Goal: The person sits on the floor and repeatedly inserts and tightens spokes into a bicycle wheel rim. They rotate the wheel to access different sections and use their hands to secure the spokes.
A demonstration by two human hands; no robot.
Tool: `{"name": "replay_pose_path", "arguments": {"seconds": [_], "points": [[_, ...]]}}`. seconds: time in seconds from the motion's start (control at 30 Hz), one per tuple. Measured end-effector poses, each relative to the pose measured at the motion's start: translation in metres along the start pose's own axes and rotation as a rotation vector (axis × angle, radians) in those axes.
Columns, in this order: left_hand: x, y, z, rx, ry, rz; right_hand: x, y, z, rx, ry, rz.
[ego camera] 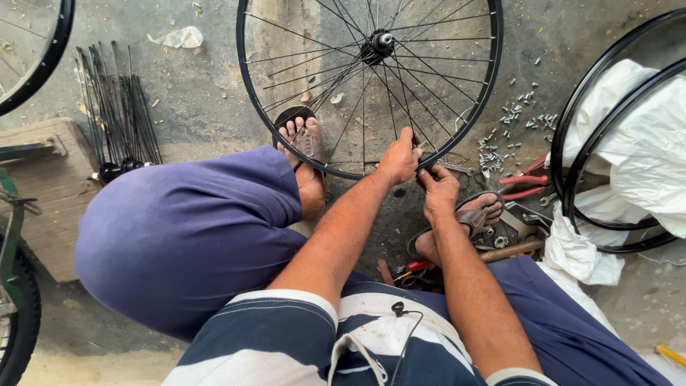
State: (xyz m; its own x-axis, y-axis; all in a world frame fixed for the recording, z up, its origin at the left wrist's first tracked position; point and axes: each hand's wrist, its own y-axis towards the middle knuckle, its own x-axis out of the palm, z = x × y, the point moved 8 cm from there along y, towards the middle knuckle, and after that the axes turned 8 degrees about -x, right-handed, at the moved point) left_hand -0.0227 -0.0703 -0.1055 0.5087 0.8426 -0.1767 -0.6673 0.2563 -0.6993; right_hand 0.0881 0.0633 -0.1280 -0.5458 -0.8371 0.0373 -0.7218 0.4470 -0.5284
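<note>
Squatting over a black spoked bicycle wheel (369, 78) that stands on the concrete floor (207, 107), the person works at its lower rim at about five o'clock from the hub (377, 44). The left hand (399, 159) is pinched shut on a spoke just inside the rim; the right hand (437, 187), touching it at four o'clock, is closed on something small, too hidden to name. Loose spoke nipples (511, 129) lie scattered at three o'clock of the wheel, red-handled pliers (522, 184) just below them. Spare spokes (118, 114) lie bundled at nine o'clock. Bare rims (582, 154) at the right ring crumpled white plastic bags (643, 143).
</note>
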Motion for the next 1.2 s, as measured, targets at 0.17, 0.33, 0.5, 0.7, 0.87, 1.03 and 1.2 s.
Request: {"name": "replay_pose_path", "arguments": {"seconds": [0.17, 0.33, 0.5, 0.7, 0.87, 1.03, 1.2], "points": [[0.0, 0.0, 0.0, 0.004, -0.001, 0.002, 0.001, 0.0, -0.007, -0.058, -0.098, 0.001], [0.0, 0.001, 0.001, 0.025, -0.012, 0.002, 0.003, 0.002, -0.012, -0.06, -0.133, -0.027], [0.0, 0.002, -0.003, 0.003, -0.037, -0.026, 0.004, 0.001, -0.016, -0.112, -0.171, -0.011], [-0.007, -0.003, 0.007, 0.095, -0.004, 0.012, 0.016, -0.002, -0.023, -0.113, -0.091, -0.046], [-0.014, -0.007, 0.008, 0.105, 0.192, 0.085, 0.028, -0.002, -0.033, -0.136, -0.143, -0.08], [-0.015, -0.012, 0.015, 0.18, 0.142, 0.0, 0.027, -0.008, -0.041, -0.226, -0.27, -0.042], [-0.031, -0.033, 0.047, 0.165, 0.527, 0.199, 0.034, -0.01, -0.042, -0.158, -0.126, -0.035]]}}
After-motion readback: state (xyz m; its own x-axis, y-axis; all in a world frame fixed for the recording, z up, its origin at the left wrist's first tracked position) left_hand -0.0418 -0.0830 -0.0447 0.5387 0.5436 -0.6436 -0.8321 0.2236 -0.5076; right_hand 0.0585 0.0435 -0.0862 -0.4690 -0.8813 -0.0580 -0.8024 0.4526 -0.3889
